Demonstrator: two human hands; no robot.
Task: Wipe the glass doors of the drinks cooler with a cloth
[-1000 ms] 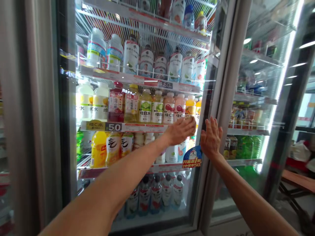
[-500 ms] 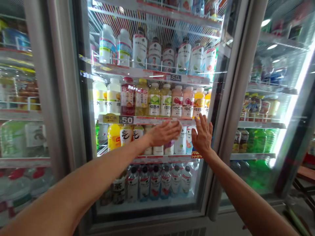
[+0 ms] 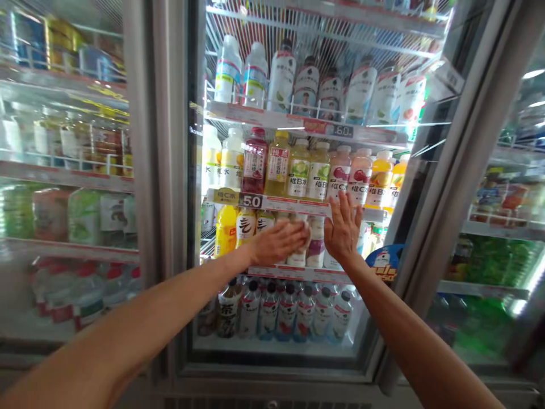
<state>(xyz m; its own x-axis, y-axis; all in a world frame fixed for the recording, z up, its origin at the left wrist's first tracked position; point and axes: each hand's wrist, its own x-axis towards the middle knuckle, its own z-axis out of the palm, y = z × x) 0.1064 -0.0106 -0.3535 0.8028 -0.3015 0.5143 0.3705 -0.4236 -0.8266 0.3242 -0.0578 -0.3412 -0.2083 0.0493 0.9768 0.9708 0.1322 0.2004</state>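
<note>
My left hand (image 3: 279, 241) lies almost flat against the glass door (image 3: 272, 346) of the middle cooler, fingers together. At its fingertips a pale bit of white cloth (image 3: 307, 232) shows, mostly covered by the hand. To its right, my right hand (image 3: 343, 227) is spread on the same glass, fingers up, holding nothing. Behind the glass, pink bottles (image 3: 340, 165) stand on the shelf above the hands. A yellow bottle (image 3: 225, 227) and white-labelled bottles (image 3: 315, 250) are on the shelf behind them.
A metal door frame (image 3: 464, 153) rises on the right, another upright (image 3: 164, 170) on the left. A round blue sticker (image 3: 385, 262) is on the glass near the right forearm. Neighbouring coolers hold red-capped bottles (image 3: 87, 289) at left and green bottles (image 3: 489, 255) at right.
The view has swung left, so the middle cooler sits further right. My left hand has moved a little left and down across the glass; my right hand stays spread on it, also further left.
</note>
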